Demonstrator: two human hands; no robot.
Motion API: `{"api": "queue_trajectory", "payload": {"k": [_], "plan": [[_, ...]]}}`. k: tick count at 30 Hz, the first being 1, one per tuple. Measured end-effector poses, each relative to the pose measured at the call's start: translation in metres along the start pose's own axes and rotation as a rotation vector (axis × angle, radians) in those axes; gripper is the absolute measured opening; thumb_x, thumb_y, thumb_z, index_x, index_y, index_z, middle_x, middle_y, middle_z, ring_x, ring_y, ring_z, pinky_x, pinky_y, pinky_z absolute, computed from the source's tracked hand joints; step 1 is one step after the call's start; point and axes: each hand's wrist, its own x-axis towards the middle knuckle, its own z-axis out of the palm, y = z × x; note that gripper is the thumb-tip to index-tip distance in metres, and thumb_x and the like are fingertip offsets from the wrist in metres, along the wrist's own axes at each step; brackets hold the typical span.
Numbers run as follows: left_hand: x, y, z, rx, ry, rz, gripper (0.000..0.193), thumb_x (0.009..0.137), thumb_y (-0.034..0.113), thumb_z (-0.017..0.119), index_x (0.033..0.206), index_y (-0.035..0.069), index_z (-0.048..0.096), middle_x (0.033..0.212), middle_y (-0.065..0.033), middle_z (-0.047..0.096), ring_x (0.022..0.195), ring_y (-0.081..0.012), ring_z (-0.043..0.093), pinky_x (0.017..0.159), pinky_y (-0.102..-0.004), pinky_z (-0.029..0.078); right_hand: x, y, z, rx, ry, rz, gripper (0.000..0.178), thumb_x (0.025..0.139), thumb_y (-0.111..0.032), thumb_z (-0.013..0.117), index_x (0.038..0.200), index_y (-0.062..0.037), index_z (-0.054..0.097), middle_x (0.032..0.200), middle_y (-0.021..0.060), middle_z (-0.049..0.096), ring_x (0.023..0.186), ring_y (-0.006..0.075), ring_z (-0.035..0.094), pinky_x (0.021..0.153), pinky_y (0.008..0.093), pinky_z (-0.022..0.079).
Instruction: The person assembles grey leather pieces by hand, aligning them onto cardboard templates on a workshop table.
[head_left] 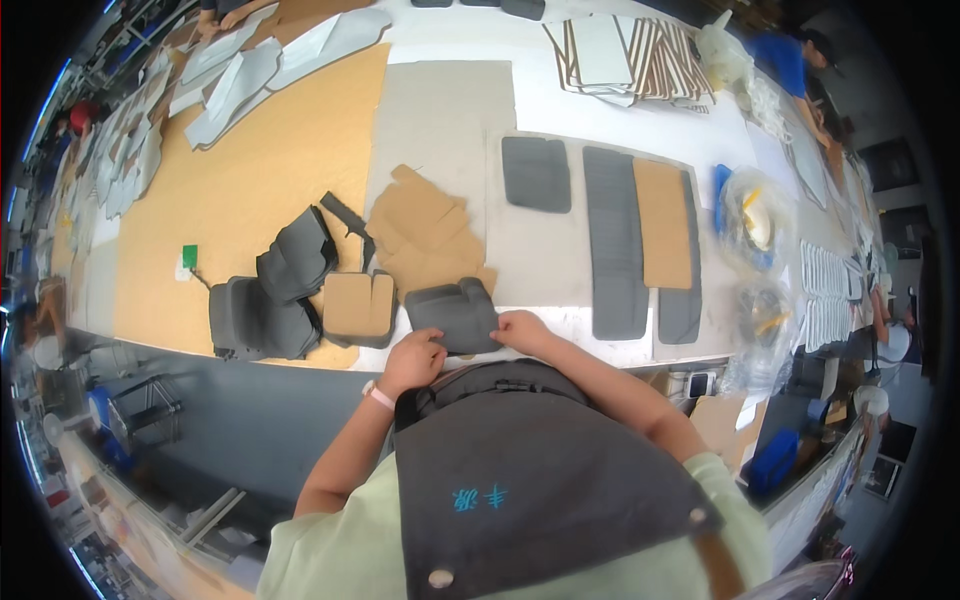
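A dark grey cut piece (452,312), like leather or fabric, lies at the table's near edge between my hands. My left hand (413,358) pinches its lower left corner, fingers closed. At its right edge, my right hand (517,330) grips the sheet between thumb and fingers. Just left lies a tan piece (358,304) of similar shape with a slit in its top. Further left are stacked dark grey pieces (264,318) and a second dark stack (298,252). Beyond my hands spreads a heap of tan pieces (425,222).
Dark grey panels (613,245) and a tan panel (667,225) lie to the right. Clear plastic bags holding tape rolls (757,222) stand at the right edge. White panels with brown edges (630,60) sit at the back. Other people (790,75) work around the table.
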Motion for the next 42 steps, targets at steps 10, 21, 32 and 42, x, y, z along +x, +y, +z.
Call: {"api": "queue_trajectory", "payload": {"k": [10,21,32,42], "plan": [[0.041,0.050,-0.015,-0.019,0.198,0.041,0.012,0.078,0.016,0.064,0.082,0.008,0.072,0.087,-0.0079,0.067,0.077,-0.0315,0.062,0.068,-0.0435,0.049,-0.017,0.004,-0.037,0.089,0.368,-0.033,0.027,0.083,-0.027,0.066,0.074,-0.0027,0.059,0.071,0.0134,0.062,0.066,0.0312,0.060,0.062,0.0421,0.046],[0.053,0.069,-0.006,-0.937,0.021,-0.782,0.020,0.095,0.018,0.057,0.100,0.001,0.067,0.090,-0.0080,0.069,0.079,-0.0148,0.067,0.068,-0.0267,0.053,-0.031,-0.007,-0.074,1.034,0.021,0.189,0.023,0.091,-0.005,0.059,0.108,0.0033,0.045,0.074,0.0112,0.061,0.069,0.0213,0.069,0.053,0.0273,0.050],[0.193,0.061,0.008,-0.819,0.323,-0.282,0.018,0.089,0.009,0.066,0.106,0.003,0.064,0.082,-0.0021,0.062,0.070,-0.0071,0.057,0.063,-0.0228,0.046,0.010,0.000,-0.157,0.596,0.652,-0.124,0.028,0.088,-0.005,0.063,0.112,0.0033,0.051,0.068,0.0050,0.060,0.065,0.0118,0.062,0.057,0.0254,0.043],[0.279,0.027,0.038,-0.369,0.204,-0.331,0.036,0.086,0.014,0.069,0.120,0.005,0.061,0.069,-0.0042,0.056,0.063,-0.0128,0.053,0.063,-0.0273,0.047,0.086,0.054,-0.166,0.547,0.635,0.188,0.024,0.087,-0.006,0.064,0.103,0.0006,0.047,0.066,0.0078,0.060,0.055,0.0181,0.064,0.058,0.0307,0.046]]}}
